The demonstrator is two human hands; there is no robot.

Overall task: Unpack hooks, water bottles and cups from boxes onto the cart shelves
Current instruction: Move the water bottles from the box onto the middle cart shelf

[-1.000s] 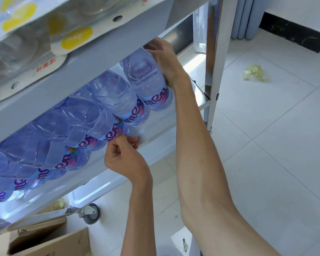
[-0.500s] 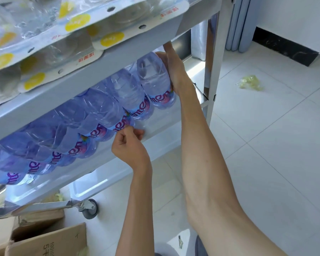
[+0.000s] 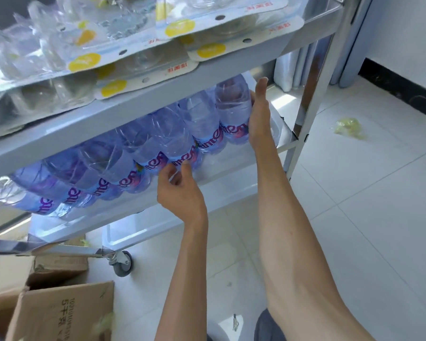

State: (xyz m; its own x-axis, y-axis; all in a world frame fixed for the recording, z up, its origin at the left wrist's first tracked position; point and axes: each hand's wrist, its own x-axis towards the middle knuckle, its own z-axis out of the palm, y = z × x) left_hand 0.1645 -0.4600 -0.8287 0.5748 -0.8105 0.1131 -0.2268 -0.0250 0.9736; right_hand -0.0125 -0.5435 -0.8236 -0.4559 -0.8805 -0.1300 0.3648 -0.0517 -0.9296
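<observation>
Several blue water bottles (image 3: 158, 143) with purple labels lie side by side on the cart's middle shelf (image 3: 231, 190). My right hand (image 3: 258, 114) lies flat, fingers straight, against the side of the rightmost bottle (image 3: 231, 107). My left hand (image 3: 180, 190) is at the shelf's front edge, fingers loosely curled, its fingertips touching the label end of a bottle in the middle of the row. On the top shelf (image 3: 133, 112) lie blister packs (image 3: 182, 28) of clear items with yellow stickers; what is in them I cannot tell.
An open cardboard box (image 3: 59, 311) stands on the floor at the lower left, by the cart's caster wheel (image 3: 122, 264). The cart's metal post (image 3: 312, 94) rises just right of my right hand. A crumpled plastic scrap (image 3: 349, 127) lies on the tiled floor.
My right hand has gone from curling over the rightmost bottle's far end to lying flat along its side. My left hand has loosened from a tight fist. The view has tilted up.
</observation>
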